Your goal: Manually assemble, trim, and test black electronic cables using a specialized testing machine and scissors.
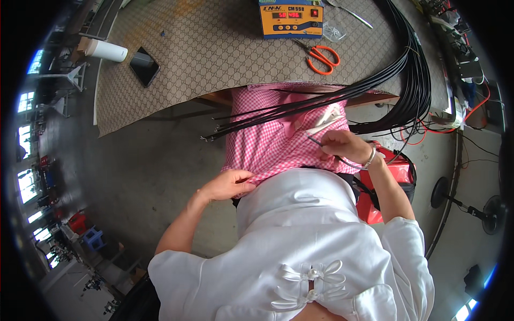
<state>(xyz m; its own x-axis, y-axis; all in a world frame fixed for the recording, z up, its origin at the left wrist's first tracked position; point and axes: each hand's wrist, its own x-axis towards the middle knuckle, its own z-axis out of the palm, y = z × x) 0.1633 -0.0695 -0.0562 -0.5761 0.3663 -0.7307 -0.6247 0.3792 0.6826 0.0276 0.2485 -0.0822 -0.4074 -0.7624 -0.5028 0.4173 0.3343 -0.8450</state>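
Observation:
My right hand (345, 146) is closed in a pinch round a thin dark cable (315, 140), whose end points out to the left past the fingertips. The rest of that cable runs back under the hand toward the wrist. At the left, my left hand (231, 184) pinches the edge of a pink checked cloth (257, 144) spread over my lap. Across the cloth lies a bundle of black cables (300, 109), with its stripped-looking ends fanned out to the left. The bundle bends over the table's right side and hangs down in a loop.
The patterned table (203, 59) carries a yellow and blue device (292, 20) with a red display, orange-handled scissors (323, 59), a clear plastic bag (334, 32), a phone (144, 67) and a white tumbler (107, 51). A red bag (369, 206) stands by my right side, near black fans (490, 214).

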